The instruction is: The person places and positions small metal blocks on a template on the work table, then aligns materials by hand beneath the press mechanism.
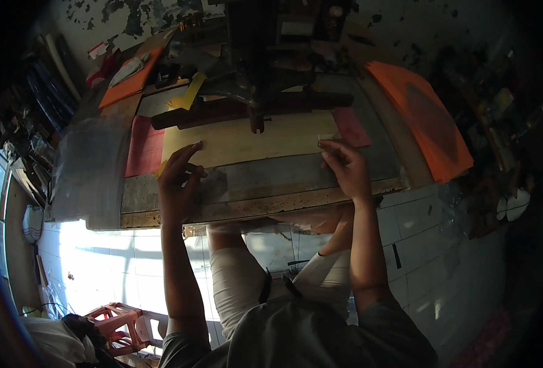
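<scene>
Your left hand (178, 172) is at the left of centre in the frame, over the near left part of a long yellow sheet (241, 141); its index finger and thumb stand apart, with nothing visible between them. Your right hand (350, 168) is right of centre, its fingertips bent close together at the sheet's right part, just beside a small pale piece (327, 137) (whether you pinch that piece or it only lies there, I cannot tell).

The yellow sheet lies across the middle of the frame on a grey board (369, 165), with a pink sheet (142, 147) showing at its left end and a pink piece (351, 127) at its right. What stands in your way is above it: a dark red bar (210, 113) crosses the upper middle and hides part of the sheet's far side, and a dark column (253, 37) rises behind the bar to the top edge.

Around you, a yellow strip (193, 91) leans near the bar's left half. Orange sheets (422, 116) are stacked at the upper right, well apart from your right hand; another orange sheet (133, 78) lies at the upper left. Clear plastic (90, 165) covers the table's left side, and a red stool (127, 322) stands at the lower left.
</scene>
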Tool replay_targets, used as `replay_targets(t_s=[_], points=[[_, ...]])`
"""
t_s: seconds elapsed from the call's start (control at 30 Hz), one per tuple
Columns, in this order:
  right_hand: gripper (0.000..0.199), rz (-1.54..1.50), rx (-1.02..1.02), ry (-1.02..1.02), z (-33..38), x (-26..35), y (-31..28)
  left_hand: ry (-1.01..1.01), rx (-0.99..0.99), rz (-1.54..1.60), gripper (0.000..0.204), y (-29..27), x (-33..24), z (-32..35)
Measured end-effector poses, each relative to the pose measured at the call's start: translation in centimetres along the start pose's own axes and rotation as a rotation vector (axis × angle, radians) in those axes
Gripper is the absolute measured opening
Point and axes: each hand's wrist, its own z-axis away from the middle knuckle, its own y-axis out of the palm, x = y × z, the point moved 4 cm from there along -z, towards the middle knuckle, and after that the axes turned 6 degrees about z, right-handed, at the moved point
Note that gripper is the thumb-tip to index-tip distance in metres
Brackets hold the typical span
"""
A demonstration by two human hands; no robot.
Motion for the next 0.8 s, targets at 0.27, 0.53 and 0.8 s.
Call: replay_targets(t_s=[0.27,0.53,0.8], points=[[0.028,0.021,-0.529,-0.039,4.9,0.4,-11.5,0.042,-0.002,-0.072,0.044,0.5,0.4,-0.1],[0.033,0.343,-0.788,0.091,0.3,-4.4,-35.4,0.041,-0.005,-0.152,0.039,0.4,-0.1,0.0],[0.054,1.299,-0.836,0.275,-7.8,-12.1,-51.6,-0.008,0.007,-0.116,0.037,1.3,0.7,-0.6]])
